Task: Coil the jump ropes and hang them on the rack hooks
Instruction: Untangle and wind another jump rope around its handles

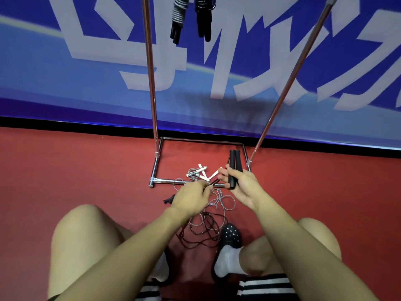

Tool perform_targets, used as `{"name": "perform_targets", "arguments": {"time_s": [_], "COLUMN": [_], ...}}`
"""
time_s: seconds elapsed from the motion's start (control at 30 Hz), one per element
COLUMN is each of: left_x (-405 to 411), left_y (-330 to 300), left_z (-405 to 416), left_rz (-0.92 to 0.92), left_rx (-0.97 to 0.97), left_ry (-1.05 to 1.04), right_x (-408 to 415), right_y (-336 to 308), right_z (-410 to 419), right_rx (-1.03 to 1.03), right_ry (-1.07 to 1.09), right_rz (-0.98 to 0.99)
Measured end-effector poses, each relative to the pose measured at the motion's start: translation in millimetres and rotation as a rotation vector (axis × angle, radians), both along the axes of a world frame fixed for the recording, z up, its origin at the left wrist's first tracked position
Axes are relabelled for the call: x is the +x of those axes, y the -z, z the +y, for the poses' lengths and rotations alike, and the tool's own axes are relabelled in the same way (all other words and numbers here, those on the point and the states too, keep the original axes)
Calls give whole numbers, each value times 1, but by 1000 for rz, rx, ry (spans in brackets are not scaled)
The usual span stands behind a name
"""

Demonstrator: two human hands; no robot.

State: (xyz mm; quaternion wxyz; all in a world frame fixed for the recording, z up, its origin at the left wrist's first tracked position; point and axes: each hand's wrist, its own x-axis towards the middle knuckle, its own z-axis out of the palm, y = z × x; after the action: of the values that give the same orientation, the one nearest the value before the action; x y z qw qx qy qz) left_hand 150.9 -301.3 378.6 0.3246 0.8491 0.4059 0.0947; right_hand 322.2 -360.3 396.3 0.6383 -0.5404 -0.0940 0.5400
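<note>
Red floor [65, 170], right hand [243, 187] gripping black handles [233, 168] upright, left hand [191, 197] pinching rope [213, 183]

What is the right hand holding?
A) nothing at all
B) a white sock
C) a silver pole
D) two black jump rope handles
D: the right hand is curled round a pair of black jump rope handles held side by side, above the rack base on the red floor.

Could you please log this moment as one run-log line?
right hand: grips black handles | left hand: pinches dark rope | hung coils: two
</note>
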Motion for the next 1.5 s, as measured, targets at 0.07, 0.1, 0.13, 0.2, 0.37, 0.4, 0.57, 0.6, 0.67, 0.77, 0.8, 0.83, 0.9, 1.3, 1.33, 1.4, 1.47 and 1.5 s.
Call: {"name": "perform_targets", "arguments": {"time_s": [0.07,0.1,0.13,0.2,0.37,0.4,0.57,0.6,0.67,0.77,0.8,0.83,0.9,1.3,1.33,1.4,1.47,1.5], "left_x": [-1,-2,-3,-5,-10,-11,-8,-10,-16,-28,-31,-34,-37,-16,-17,-17,-17,-18], "left_y": [-12,-18,-23,-35,-51,-58,-96,-101,-106,-100,-92,-86,-65,-15,-17,-17,-17,-17], "left_z": [3,6,9,20,52,54,54,56,61,62,62,60,54,-17,-20,-24,-27,-28], "left_rz": [107,175,236,300,95,38,170,167,63,-95,-141,-202,-389,-1105,-1152,-1167,-1167,-1157], "left_rx": [185,282,377,572,928,912,336,153,-174,-523,-604,-682,-861,-963,-1016,-1040,-1012,-988], "left_ry": [76,146,227,411,822,880,732,663,561,480,457,437,343,-305,-319,-287,-237,-221], "right_x": [1,1,-2,-7,-21,-24,-42,-45,-46,-46,-49,-51,-52,-46,-47,-50,-53,-55], "right_y": [5,6,6,2,-18,-25,-47,-52,-61,-70,-72,-72,-69,-35,-34,-32,-32,-32], "right_z": [-1,-1,-2,-4,-8,-9,-20,-24,-29,-37,-39,-41,-40,-25,-24,-24,-24,-24], "right_rx": [-100,-151,-200,-270,-261,-245,-41,-25,19,68,92,127,183,90,88,92,99,101], "right_ry": [-83,-141,-212,-384,-961,-1040,-1242,-1253,-1234,-1158,-1103,-1033,-837,-403,-391,-388,-396,-386], "right_rz": [-104,-173,-250,-439,-1038,-1140,-1000,-896,-736,-559,-512,-447,-270,-287,-285,-272,-266,-259]}}
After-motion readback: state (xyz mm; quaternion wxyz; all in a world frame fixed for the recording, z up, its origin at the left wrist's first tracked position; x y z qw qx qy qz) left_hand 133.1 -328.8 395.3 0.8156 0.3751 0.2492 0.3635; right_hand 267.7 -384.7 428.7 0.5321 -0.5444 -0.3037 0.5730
